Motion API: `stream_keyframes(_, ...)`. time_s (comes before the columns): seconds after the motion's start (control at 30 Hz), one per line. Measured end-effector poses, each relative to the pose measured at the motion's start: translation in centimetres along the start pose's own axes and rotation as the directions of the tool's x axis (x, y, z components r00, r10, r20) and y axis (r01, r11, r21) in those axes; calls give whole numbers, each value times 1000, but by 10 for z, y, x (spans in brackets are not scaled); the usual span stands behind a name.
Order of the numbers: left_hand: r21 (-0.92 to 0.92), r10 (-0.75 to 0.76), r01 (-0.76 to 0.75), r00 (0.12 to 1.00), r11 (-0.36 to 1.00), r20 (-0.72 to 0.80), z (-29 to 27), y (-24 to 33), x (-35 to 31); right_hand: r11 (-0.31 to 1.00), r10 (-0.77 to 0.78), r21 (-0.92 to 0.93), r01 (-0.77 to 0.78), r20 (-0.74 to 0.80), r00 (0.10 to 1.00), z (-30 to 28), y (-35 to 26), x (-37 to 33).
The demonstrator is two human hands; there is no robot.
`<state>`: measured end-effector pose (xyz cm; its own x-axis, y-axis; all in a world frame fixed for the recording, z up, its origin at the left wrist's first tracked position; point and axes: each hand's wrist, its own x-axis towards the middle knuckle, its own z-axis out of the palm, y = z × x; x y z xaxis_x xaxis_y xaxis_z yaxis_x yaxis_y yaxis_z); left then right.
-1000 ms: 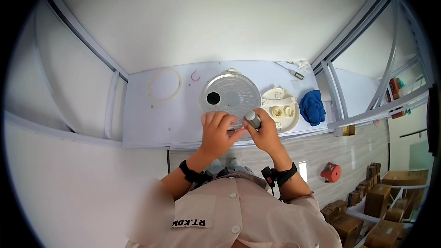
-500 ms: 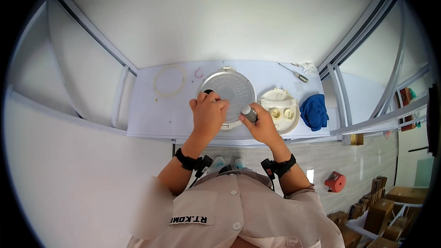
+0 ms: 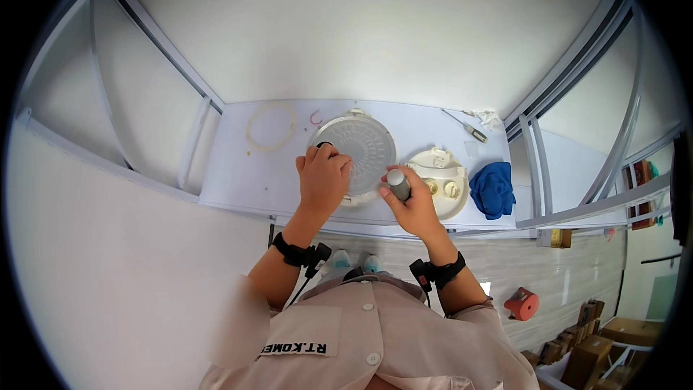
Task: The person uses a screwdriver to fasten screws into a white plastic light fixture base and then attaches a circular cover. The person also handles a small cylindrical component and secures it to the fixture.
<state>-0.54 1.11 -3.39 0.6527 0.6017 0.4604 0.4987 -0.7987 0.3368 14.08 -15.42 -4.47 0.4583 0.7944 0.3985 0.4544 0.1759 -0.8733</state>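
Observation:
A round grey lid-like disc (image 3: 364,146) with a pale rim and small side tabs lies on the white table. Over its left part is my left hand (image 3: 323,177), fingers curled together; what they hold, if anything, is hidden. A small black piece (image 3: 324,145) shows just beyond the knuckles. My right hand (image 3: 417,209) is wrapped round a grey cylindrical handle (image 3: 398,185) at the disc's right edge; its far end cannot be seen. Close to that hand lies a cream plastic cover (image 3: 452,206) with two round yellowish fittings.
A blue cloth (image 3: 493,191) lies at the right, below a screwdriver (image 3: 473,131) and a crumpled white wrapper (image 3: 489,120). On the left are a pale ring (image 3: 248,132) and a small red curved piece (image 3: 315,118). White frame posts (image 3: 533,166) stand at the table's right end.
My right hand, with the grey handle, has shifted slightly right, away from the middle of the disc, and the handle tilts differently. The left hand stays over the disc. The view has shifted slightly.

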Motion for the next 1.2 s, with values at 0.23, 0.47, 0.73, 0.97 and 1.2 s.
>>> stream_keyframes(0.23, -352, 8, -23, 999, 936, -44, -8, 16, 2, 774, 164, 608, -179, 81, 983, -35, -10, -14)
stream_keyframes(0.47, -856, -145, 516, 848, 6, 510, -13, 42, -25, 871, -254, 359, 337, -259, 932, -65, -51, -1)
stream_keyframes(0.73, -777, -59, 440, 854, -451, 517, 13, 31, -39, 752, -17, 622, 219, -313, 949, -63, -46, 0)
stream_keyframes(0.97, -784, -50, 353, 898, -511, 438, 20, 28, -44, 762, -31, 608, 222, -307, 951, -65, -29, -2)
stream_keyframes(1.2, -804, -61, 306, 919, -510, 389, 28, 33, -46, 747, -8, 630, 211, -310, 951, -72, -27, 0)
